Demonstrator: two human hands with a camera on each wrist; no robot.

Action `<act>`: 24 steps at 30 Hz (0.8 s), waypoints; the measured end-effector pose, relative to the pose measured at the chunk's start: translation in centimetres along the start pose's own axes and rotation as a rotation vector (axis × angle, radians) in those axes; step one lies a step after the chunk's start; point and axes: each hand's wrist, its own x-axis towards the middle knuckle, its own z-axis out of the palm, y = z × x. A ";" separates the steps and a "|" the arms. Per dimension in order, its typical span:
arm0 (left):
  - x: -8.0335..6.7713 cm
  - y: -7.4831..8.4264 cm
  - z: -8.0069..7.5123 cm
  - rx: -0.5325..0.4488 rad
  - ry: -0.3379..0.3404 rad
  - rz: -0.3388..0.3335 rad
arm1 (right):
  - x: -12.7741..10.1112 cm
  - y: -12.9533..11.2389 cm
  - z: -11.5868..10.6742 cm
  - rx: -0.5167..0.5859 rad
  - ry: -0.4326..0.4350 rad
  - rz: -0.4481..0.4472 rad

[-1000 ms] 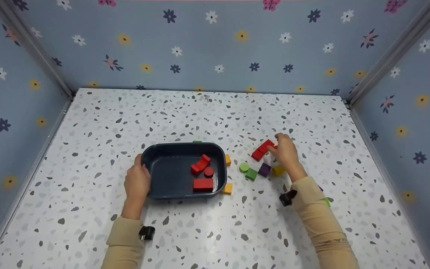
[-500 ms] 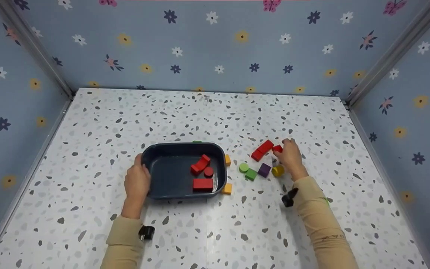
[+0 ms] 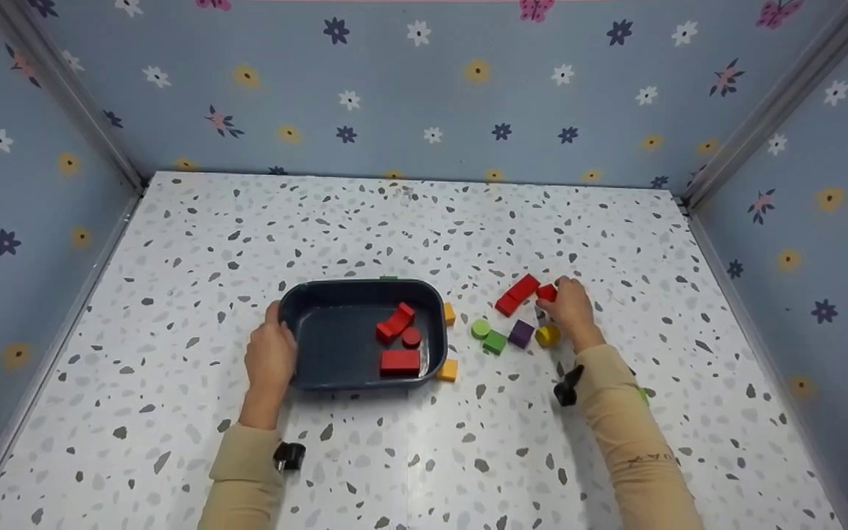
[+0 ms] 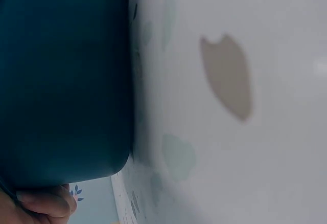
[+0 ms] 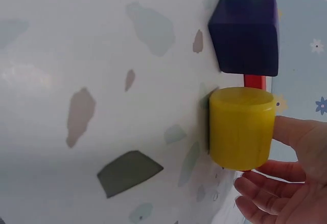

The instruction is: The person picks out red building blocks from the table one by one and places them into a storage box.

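My left hand [image 3: 271, 355] grips the left rim of a dark blue tray [image 3: 321, 294]; the left wrist view shows a fingertip [image 4: 47, 204] under the tray wall [image 4: 61, 81]. In the tray lie a red arch [image 3: 395, 322], a red cylinder [image 3: 411, 337] and a red block [image 3: 400, 361]. My right hand [image 3: 570, 305] pinches a small red block [image 3: 546, 292] beside a long red block [image 3: 518, 294]. A yellow cylinder [image 3: 548, 336] [image 5: 240, 127] stands just under that hand, with the curled fingers [image 5: 276, 193] close to it.
A purple cube [image 3: 521, 333] [image 5: 245, 34], a green cube [image 3: 496, 342] and a green cylinder [image 3: 481, 328] lie between tray and right hand. Two orange cubes [image 3: 450, 314] [image 3: 448, 370] touch the tray's right side. Flowered walls close three sides of the speckled table [image 3: 424, 221].
My right hand has drawn back to the right from the long red block, with the small red block at its fingertips, uncovering the yellow cylinder. The left hand and tray have not moved.
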 end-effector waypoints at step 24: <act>0.1 -0.1 0.0 0.008 0.003 -0.012 | -0.1 0.6 0.1 0.054 0.009 -0.054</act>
